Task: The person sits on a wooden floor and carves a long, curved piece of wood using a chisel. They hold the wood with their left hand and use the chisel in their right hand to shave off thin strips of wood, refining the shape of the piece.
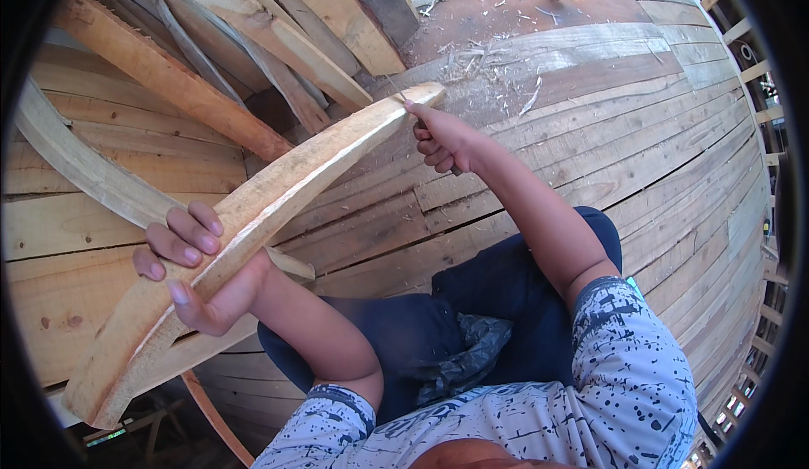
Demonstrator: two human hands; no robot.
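A long, curved piece of pale timber (291,166) slants across in front of me, its near end at lower left and its tapered tip at upper middle. Along its edge runs a brighter, freshly cut strip. My left hand (198,254) grips the timber's lower part, fingers over the top face and thumb along the side. Close to the tapered tip, my right hand (442,139) is closed round a knife (456,169). Only the dark handle end shows below the fist, and a thin sliver of blade over the timber; the rest is hidden.
Long boards and beams (168,64) lean and lie at upper left. Wood shavings (489,60) are scattered on the curved plank floor (548,140) beyond the tip. A dark plastic bag (468,355) rests on my lap. A slatted edge (771,115) runs along the right.
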